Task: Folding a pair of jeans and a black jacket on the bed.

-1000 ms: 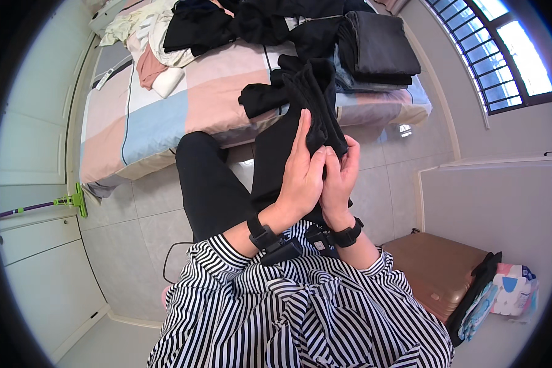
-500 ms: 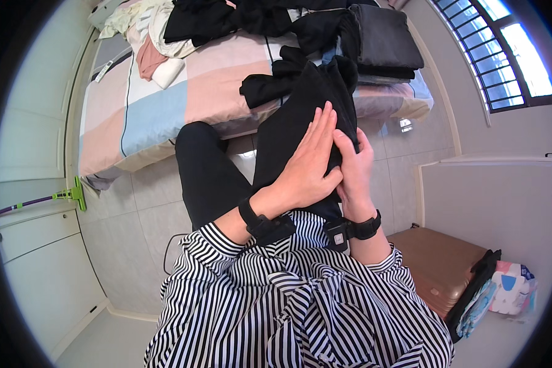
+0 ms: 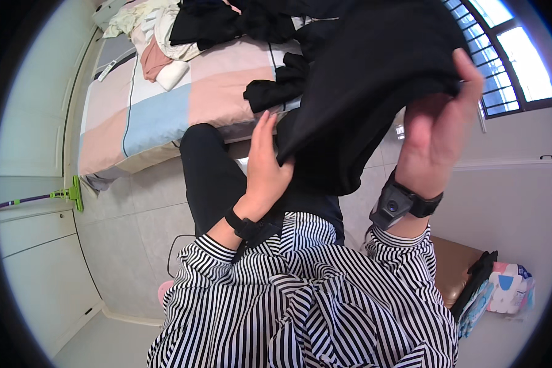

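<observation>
A black cloth garment (image 3: 374, 67), its exact kind unclear, is raised over my right thigh and spread between my hands. My right hand (image 3: 438, 135) is at its right edge, lifting it, with some fingers hidden under the fabric. At the lower left corner of the cloth, my left hand (image 3: 267, 162) pinches the edge between thumb and fingers, the fingers fairly straight. Folds of the garment hang down toward my lap. Both wrists wear black straps with small devices.
Ahead is a bed (image 3: 159, 126) with a checked cover, bearing a crumpled black garment (image 3: 279, 83), more dark clothes (image 3: 205, 24) and a pale clothes pile (image 3: 156, 37). A brown suitcase (image 3: 454, 267) and a tissue pack (image 3: 509, 288) stand at right. A green mop head (image 3: 75, 194) leans left.
My hands have moved apart from lying together on the garment. The right hand rose up and right, lifting the cloth; the left moved left to its corner.
</observation>
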`<control>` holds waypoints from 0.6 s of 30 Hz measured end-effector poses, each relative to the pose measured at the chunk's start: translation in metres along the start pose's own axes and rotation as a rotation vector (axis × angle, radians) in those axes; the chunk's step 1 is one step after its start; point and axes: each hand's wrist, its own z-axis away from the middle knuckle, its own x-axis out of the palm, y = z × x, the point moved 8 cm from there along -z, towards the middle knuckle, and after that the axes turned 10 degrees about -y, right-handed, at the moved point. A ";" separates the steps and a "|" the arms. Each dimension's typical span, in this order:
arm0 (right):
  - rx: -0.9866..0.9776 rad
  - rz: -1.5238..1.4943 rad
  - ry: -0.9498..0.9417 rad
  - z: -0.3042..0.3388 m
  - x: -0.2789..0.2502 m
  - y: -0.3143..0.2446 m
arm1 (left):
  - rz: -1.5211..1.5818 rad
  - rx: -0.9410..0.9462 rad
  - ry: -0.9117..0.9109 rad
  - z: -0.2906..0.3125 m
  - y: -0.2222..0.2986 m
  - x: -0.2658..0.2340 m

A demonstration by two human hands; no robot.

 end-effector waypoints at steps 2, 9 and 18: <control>-0.076 -0.055 -0.014 -0.011 0.018 -0.017 | -0.043 -0.030 0.102 0.004 -0.016 -0.012; -0.137 -0.189 0.022 -0.030 0.044 -0.026 | 0.677 -0.625 0.218 0.031 -0.107 -0.022; -0.399 0.549 -0.452 -0.023 0.021 0.009 | 0.916 -0.748 0.230 0.055 -0.145 -0.119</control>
